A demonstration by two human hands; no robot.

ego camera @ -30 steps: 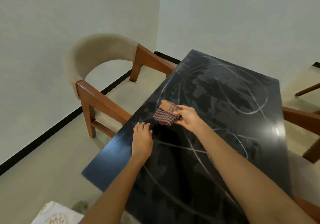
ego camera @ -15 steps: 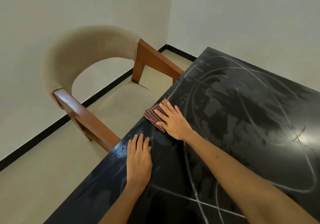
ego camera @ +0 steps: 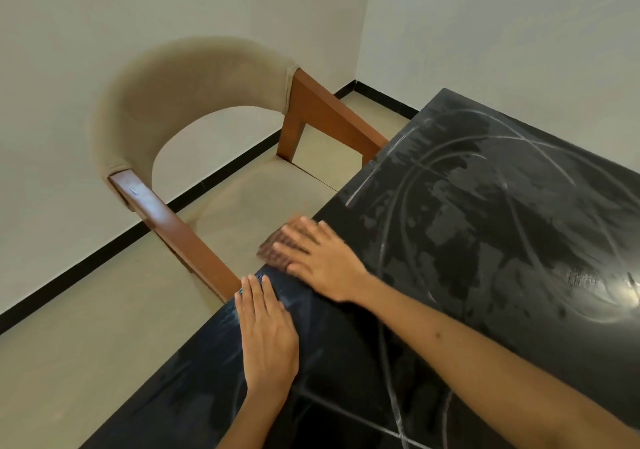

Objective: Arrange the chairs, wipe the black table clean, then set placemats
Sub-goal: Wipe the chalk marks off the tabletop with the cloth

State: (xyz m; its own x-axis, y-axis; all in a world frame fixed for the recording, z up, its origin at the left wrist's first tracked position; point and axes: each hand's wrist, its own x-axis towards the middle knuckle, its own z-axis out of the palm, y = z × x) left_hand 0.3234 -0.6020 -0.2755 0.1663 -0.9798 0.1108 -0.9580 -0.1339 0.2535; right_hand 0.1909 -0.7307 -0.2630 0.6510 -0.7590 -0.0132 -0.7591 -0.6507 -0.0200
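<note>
The black table fills the right and lower part of the head view, covered in white chalky streaks and smears. My right hand lies flat on a folded checked cloth, pressing it down at the table's left edge, where the cloth sticks out slightly over the side. My left hand rests palm down on the tabletop just behind it, fingers together, holding nothing. A wooden chair with a beige padded back stands against the table's left side.
White walls meet in a corner beyond the table, with a black skirting strip along the beige floor. The chair's two wooden arms reach toward the table edge, its seat between them.
My right hand laid the cloth down and pushed it flat to the table's left edge. The left hand stayed planted. My view moved closer and turned left toward the chair.
</note>
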